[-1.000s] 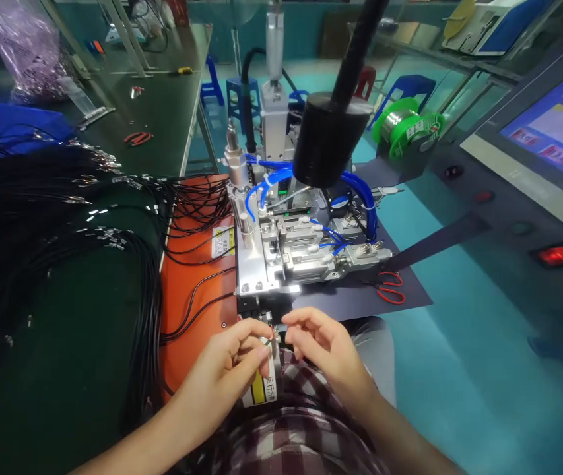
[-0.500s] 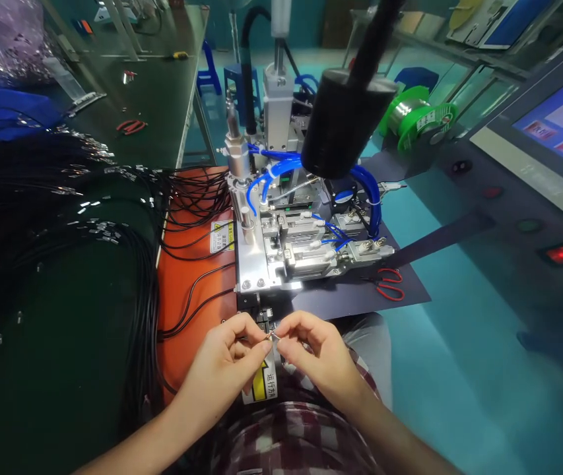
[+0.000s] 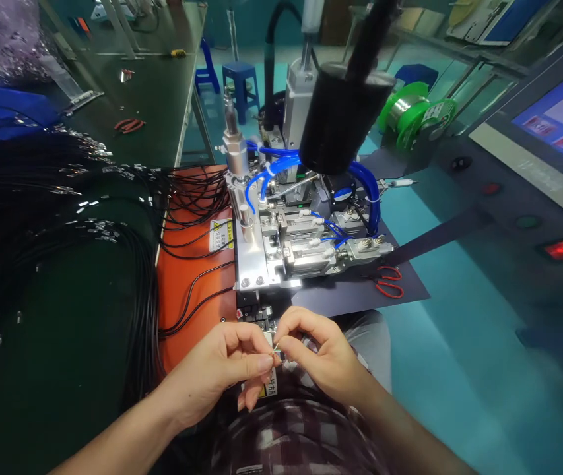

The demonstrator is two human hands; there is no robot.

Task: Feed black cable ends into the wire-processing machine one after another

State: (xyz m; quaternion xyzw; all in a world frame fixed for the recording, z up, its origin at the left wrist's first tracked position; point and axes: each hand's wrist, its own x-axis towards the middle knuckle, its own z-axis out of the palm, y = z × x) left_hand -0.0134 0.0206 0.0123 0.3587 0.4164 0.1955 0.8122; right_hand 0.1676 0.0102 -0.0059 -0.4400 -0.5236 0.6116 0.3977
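My left hand [image 3: 231,359] is closed in a pinch, thumb against index finger, on the end of a cable with thin wires [image 3: 276,347]. Against it, my right hand [image 3: 317,344] pinches at the same fine wires, its fingertips almost touching the left ones. The wires look whitish and greenish; most of their length is hidden by the fingers. Both hands are in front of a metal machine [image 3: 254,264] with blue air tubes, above a white and yellow label [image 3: 270,384] and my lap.
Black cables [image 3: 199,303] run across an orange surface [image 3: 177,277] on the left. Red-handled scissors [image 3: 389,284] lie on the dark plate at right. A black nozzle [image 3: 343,119] hangs over the machine. Behind it is a green spool [image 3: 412,112]; a control panel [image 3: 523,191] stands right.
My left hand has turned and dropped slightly, its lower fingers now stretched downward. My right fingertips have closed in beside it. A cylinder unit at the machine's back has shifted right.
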